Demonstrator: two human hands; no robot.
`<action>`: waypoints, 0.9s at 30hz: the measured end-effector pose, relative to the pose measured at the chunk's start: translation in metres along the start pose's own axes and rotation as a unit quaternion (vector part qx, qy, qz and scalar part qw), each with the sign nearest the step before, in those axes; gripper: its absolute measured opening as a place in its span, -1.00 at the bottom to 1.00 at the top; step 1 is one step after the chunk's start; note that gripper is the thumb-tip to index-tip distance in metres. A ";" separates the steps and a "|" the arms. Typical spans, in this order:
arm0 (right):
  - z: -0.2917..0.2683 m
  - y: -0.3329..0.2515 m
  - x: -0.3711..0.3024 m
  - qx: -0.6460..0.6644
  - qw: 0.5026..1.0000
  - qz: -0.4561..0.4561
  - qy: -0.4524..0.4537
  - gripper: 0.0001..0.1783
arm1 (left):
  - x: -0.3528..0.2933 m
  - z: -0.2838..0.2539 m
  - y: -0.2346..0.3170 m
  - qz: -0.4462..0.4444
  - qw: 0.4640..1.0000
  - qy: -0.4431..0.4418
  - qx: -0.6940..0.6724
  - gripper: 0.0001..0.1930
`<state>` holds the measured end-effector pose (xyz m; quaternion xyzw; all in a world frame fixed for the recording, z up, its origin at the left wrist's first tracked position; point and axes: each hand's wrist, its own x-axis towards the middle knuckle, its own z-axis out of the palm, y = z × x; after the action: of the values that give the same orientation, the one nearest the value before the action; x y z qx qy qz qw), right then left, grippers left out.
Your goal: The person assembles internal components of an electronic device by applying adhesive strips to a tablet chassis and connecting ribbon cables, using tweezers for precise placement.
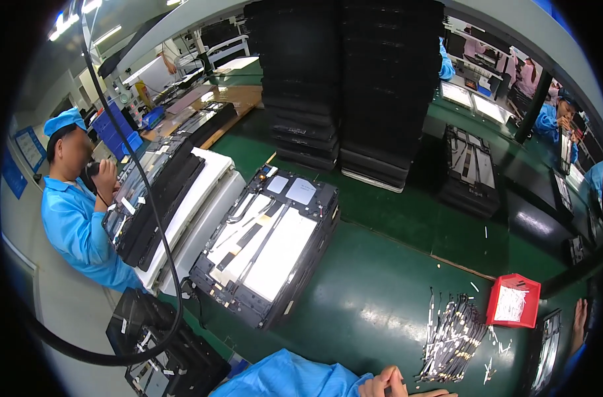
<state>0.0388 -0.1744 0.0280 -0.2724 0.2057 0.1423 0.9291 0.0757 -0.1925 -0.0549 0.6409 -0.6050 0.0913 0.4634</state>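
My left hand (385, 382), at the end of a blue sleeve (295, 375), is at the lower edge with its fingers curled together. Whatever those fingers may hold is hidden. Just to its right a few fingers of my right hand (435, 394) show, mostly cut off by the picture's edge. Nearest to both hands lies a spread bundle of thin black-and-white cable strips (452, 339) on the green table (361, 284). Farther off to the left stands a stack of black laptop-like panels with white inner plates (285, 245).
A red bin (515, 323) holds white strips, with loose bits beside it. Tall black tray stacks (381, 86) stand at the back. A co-worker (76, 212) is at the left beside more panels (156, 192). Another person's hand (580, 324) rests near a panel (546, 351) at right.
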 end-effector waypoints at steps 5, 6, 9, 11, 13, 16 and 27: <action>-0.002 0.000 0.000 0.018 1.000 -0.004 -0.005 -0.71 | -0.005 0.010 0.006 -0.007 0.999 -0.012 -0.029 -0.72; -0.003 0.000 0.000 0.022 1.000 -0.007 -0.006 -0.71 | -0.006 0.012 0.008 -0.008 0.999 -0.015 -0.035 -0.71; -0.004 -0.001 0.000 0.028 0.999 -0.012 -0.009 -0.70 | -0.009 0.019 0.011 -0.010 0.998 -0.022 -0.051 -0.70; -0.002 -0.001 0.000 0.029 0.999 -0.012 -0.012 -0.70 | -0.010 0.022 0.013 -0.011 0.998 -0.025 -0.061 -0.69; 0.001 -0.002 0.000 0.017 1.000 -0.010 0.001 -0.71 | -0.012 0.025 0.015 -0.014 0.997 -0.026 -0.068 -0.68; -0.001 0.000 0.000 0.021 1.000 -0.002 0.002 -0.72 | -0.014 0.028 0.015 -0.021 0.997 -0.023 -0.074 -0.67; 0.000 0.002 0.000 0.006 1.000 0.001 -0.014 -0.72 | -0.023 0.052 0.024 -0.048 0.993 -0.011 -0.110 -0.62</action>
<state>0.0381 -0.1733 0.0273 -0.2649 0.1939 0.1460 0.9332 0.0264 -0.2094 -0.0877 0.6151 -0.5849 -0.0051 0.5288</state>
